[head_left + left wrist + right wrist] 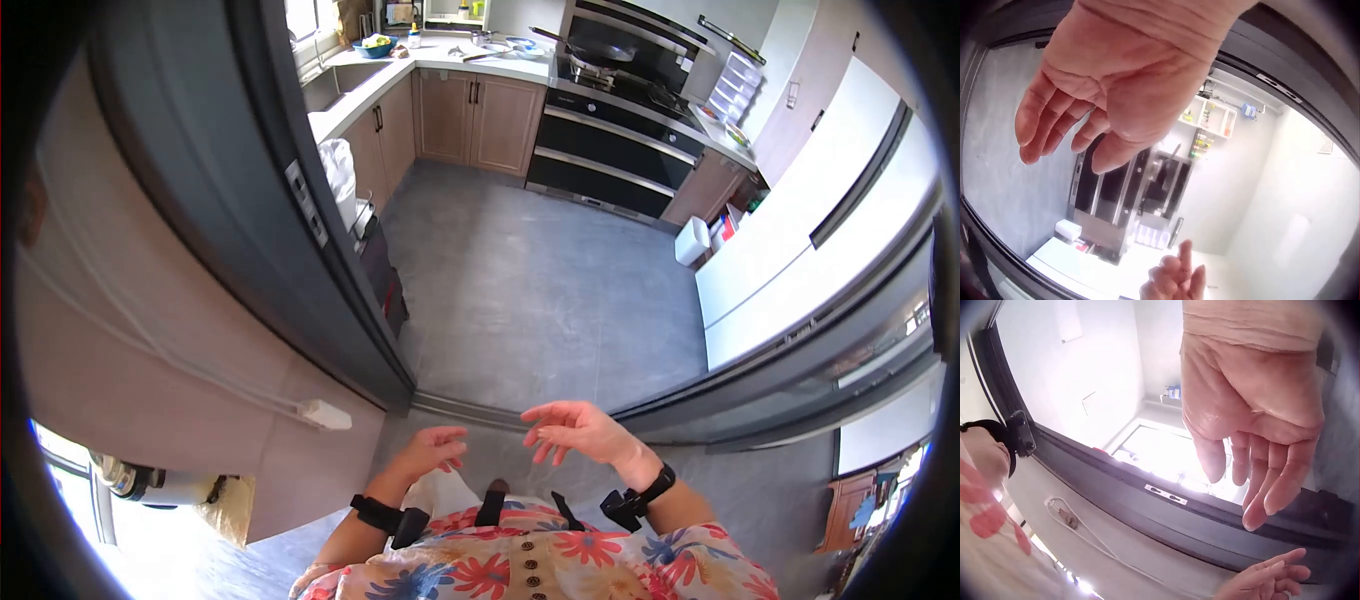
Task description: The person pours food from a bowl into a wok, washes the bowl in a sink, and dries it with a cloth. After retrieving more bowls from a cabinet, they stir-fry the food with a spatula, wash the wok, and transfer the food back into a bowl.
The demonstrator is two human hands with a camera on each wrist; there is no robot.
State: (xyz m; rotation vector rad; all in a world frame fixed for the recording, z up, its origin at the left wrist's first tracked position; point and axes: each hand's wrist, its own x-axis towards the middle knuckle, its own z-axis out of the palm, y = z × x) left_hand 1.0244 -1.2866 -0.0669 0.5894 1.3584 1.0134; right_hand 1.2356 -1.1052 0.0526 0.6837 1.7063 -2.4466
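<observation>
Both hands hover in front of the person's waist, over the floor at a doorway. The left hand (436, 452) has its fingers relaxed and lightly bent, with nothing in them. To its right the right hand (582, 430) is held palm inward, fingers loose and holding nothing. In the left wrist view the left palm (1129, 81) faces the camera, and the fingers of the right hand (1175, 275) show below. The right wrist view has the right palm (1254, 400) above and the left hand (1266, 578) at the bottom edge.
A dark door frame (270, 150) rises at the left, its floor track (480, 408) just ahead. Beyond lie the kitchen floor (550, 290), an oven (610, 150) with a wok (605, 48), a sink (340, 85) and a white bin (691, 242). A white fridge (790, 240) stands at the right.
</observation>
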